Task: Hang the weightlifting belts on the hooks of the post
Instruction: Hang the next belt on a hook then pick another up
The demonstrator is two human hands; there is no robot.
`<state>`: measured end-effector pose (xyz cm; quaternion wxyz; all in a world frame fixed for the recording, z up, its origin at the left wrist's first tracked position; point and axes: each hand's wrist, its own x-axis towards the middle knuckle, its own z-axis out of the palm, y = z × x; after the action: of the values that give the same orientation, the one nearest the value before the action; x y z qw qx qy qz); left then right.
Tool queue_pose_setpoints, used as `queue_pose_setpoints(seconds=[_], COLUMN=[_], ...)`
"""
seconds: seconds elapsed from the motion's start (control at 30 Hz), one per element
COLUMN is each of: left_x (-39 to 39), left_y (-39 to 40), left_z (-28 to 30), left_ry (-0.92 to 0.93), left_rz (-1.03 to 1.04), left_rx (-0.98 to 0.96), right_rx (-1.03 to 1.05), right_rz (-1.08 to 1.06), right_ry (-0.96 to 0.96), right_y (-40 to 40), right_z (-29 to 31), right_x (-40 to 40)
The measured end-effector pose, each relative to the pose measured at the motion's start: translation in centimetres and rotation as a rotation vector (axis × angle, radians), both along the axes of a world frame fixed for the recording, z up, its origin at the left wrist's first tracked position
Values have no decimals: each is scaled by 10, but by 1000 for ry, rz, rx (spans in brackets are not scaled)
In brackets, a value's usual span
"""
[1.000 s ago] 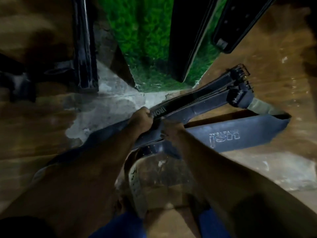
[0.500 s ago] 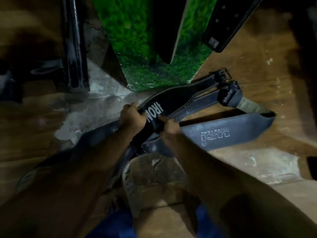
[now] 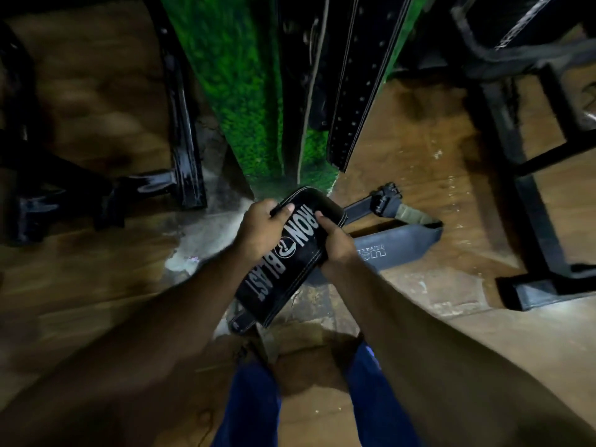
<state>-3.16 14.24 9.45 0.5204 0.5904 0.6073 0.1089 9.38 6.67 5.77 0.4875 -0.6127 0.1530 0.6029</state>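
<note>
two hands: left hand (image 3: 258, 225) and right hand (image 3: 333, 243) both clamped on black belt (image 3: 283, 262), lifted off floor
beyond hands: green post (image 3: 245, 91) with hung belts (image 3: 358, 91)
right of right hand: grey belt (image 3: 400, 241) flat on floor (image 3: 435, 175)
writing: "iron blast"; grey belt's logo unclear

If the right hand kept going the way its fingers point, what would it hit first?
Probably the left hand: the right hand points leftwards across the black belt both hold. Depth is unclear.
</note>
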Motion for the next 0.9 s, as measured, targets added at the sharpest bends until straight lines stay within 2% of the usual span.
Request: queue_pose_setpoints(seconds=[0.27, 0.53, 0.8, 0.9], left_x=[0, -22, -58, -58], left_y=[-24, -79, -84, -77], left_z=[167, 274, 379, 416], left_ry=[-179, -287, -447, -517], left_rz=[223, 299, 453, 400], left_rx=[-276, -165, -94, -51], right_rx=[63, 75, 435, 535], right_rz=[190, 397, 653, 641], right_ry=[-20, -122, -133, -169], right_y=[-23, -35, -46, -45], right_z=[156, 278, 390, 434], right_x=[2, 5, -6, -11])
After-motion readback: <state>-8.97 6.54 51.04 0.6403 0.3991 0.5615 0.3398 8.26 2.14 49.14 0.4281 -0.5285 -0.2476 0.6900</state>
